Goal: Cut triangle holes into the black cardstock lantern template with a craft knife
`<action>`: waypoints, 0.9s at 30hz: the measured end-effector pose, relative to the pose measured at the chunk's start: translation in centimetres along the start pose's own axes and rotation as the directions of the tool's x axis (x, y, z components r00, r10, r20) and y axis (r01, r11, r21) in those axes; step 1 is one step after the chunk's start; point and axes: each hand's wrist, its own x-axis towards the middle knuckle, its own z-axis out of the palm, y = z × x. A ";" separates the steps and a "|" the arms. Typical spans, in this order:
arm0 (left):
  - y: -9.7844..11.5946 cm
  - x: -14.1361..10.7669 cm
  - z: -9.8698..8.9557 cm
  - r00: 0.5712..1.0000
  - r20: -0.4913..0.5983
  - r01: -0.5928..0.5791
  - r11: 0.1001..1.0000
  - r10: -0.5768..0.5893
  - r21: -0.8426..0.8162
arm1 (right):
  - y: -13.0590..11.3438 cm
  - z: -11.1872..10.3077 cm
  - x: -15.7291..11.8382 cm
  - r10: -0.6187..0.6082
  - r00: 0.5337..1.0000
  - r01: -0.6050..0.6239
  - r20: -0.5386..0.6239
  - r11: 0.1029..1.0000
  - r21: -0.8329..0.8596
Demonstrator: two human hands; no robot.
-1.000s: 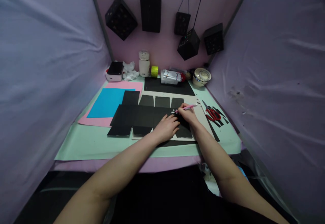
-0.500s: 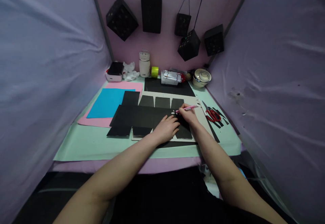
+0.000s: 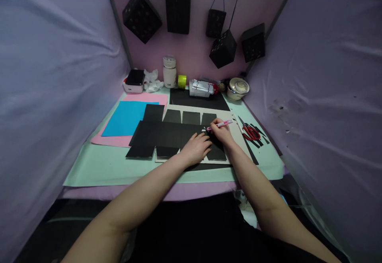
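Note:
Black paper with flaps along both long edges lies over a whitish board. My left hand rests on it with fingers spread, holding nothing. To its right, my right hand grips a pink pen-like tool, its tip down at the black paper. Small pale slits or marks show by the tip; which of the two they are I cannot tell.
Red-handled scissors lie among black scraps on the right. Blue sheet and pink paper are at left. Along the back stand a white bottle, yellow tape and a lidded bowl. Black boxes hang above.
The view has tilted slightly, so the hanging boxes and tabletop items sit higher. The pink tool is angled a little differently in my right hand. My left hand stays on the paper.

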 end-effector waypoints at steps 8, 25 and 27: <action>0.1 0.0 -0.2 1.000 0.011 0.013 1.000 -0.013 0.003 | -0.2 0.0 0.0 -0.044 0.999 0.045 0.027 0.999 -0.024; 0.1 0.1 -0.4 1.000 0.023 0.013 1.000 -0.012 -0.013 | -0.4 -0.1 -0.2 -0.010 0.999 0.011 0.042 1.000 -0.016; 0.1 0.1 -0.4 1.000 0.013 0.010 1.000 -0.010 -0.016 | -0.3 -0.2 -0.1 0.019 1.000 -0.019 -0.002 0.999 0.040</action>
